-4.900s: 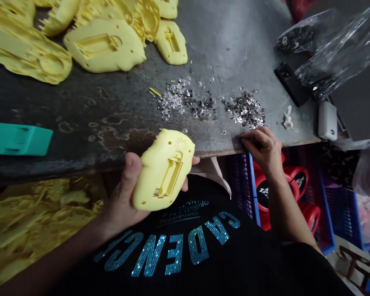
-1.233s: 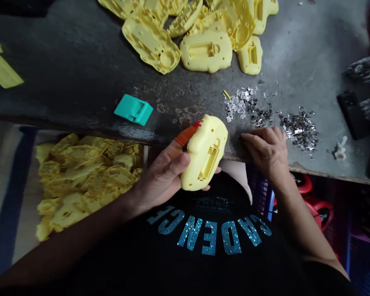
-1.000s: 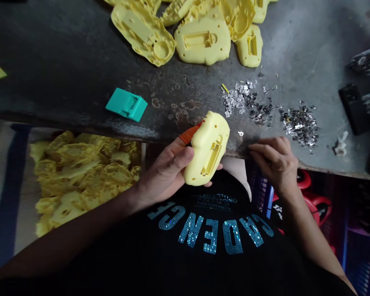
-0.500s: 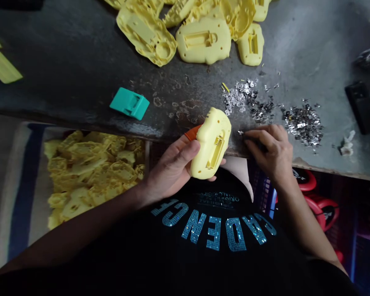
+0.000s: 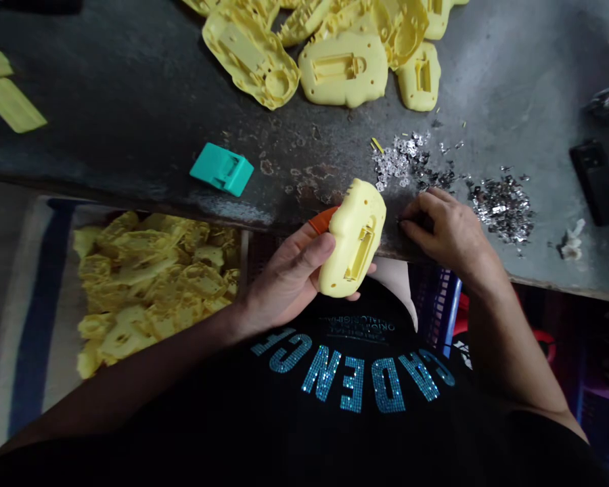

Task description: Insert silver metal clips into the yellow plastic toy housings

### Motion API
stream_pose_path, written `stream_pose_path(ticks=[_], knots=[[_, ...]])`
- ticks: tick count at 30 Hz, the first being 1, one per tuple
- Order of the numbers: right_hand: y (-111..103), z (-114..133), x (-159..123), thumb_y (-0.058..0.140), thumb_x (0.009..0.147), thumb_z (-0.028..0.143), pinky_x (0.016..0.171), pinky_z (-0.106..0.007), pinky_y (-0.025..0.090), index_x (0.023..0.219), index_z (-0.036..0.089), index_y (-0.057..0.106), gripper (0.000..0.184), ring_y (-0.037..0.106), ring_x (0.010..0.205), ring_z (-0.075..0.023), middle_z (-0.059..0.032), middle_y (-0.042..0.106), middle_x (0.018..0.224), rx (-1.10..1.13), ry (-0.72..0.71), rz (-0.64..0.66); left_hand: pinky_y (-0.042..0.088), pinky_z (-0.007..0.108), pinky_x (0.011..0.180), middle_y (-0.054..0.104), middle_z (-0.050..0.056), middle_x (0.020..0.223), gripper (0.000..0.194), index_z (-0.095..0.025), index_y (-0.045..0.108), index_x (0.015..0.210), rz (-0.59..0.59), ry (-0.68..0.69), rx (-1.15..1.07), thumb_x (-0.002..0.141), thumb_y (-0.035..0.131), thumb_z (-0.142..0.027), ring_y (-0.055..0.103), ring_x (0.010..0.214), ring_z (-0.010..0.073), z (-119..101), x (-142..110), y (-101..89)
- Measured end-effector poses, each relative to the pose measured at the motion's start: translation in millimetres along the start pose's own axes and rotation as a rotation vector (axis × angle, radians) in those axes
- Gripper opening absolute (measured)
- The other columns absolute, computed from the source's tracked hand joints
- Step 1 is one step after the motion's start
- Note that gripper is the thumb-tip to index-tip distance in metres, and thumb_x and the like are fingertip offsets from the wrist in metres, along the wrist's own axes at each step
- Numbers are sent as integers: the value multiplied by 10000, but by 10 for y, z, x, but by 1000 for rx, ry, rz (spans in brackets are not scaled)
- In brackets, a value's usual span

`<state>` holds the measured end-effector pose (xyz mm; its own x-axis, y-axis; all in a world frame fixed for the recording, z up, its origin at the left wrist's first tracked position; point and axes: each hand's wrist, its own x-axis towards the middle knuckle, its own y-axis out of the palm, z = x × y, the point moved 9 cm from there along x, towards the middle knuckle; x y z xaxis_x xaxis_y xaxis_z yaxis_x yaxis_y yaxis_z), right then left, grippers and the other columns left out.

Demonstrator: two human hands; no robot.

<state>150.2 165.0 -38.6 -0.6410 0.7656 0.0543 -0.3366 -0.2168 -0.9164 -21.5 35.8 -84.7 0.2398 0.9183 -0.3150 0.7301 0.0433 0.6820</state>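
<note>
My left hand [image 5: 297, 270] is wrapped round a yellow plastic shell [image 5: 352, 240], its long battery compartment facing up and tilted. An orange band or piece [image 5: 323, 220] shows at that hand's index finger, behind the shell. At the table's front edge, my right hand [image 5: 444, 226] rests with fingers curled and thumb and fingertips close together; whatever they pinch is hidden or too small to name. Just beyond it lie small loose metal pieces [image 5: 403, 159], and to its right a heap of shiny metal contacts [image 5: 505, 210].
Yellow shells [image 5: 342, 67] are piled at the back of the dark metal table [image 5: 147, 88]. A teal plastic block [image 5: 222, 169] sits near the front edge. Below on the left, more yellow shells [image 5: 152, 284] fill a container. At right lie a black object [image 5: 595, 182] and a crumpled white scrap [image 5: 572, 241].
My right hand has shifted slightly and turned; a small metal piece seen at its fingertips before is now out of sight. My left hand still holds the shell. The view has moved a little.
</note>
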Motion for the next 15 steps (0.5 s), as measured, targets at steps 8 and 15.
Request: stream_pose_path(ticks=[8, 15], knots=[[-89, 124, -388, 724, 977, 156, 697, -339, 518, 944, 232, 743, 85, 676, 769, -193, -30, 748, 922, 146, -74, -86, 754, 322, 611, 846, 150, 1413, 933, -243, 526, 1686, -16, 6, -5, 953, 924, -659, 907, 1002, 328, 24, -3, -27], [-52, 97, -455, 756, 1074, 271, 852, -422, 581, 1118, 267, 805, 66, 744, 983, -271, -66, 782, 1057, 101, -72, -149, 748, 299, 640, 857, 149, 1399, 884, -261, 532, 1718, 35, 29, 32, 1013, 847, -692, 910, 1029, 323, 30, 5, 30]])
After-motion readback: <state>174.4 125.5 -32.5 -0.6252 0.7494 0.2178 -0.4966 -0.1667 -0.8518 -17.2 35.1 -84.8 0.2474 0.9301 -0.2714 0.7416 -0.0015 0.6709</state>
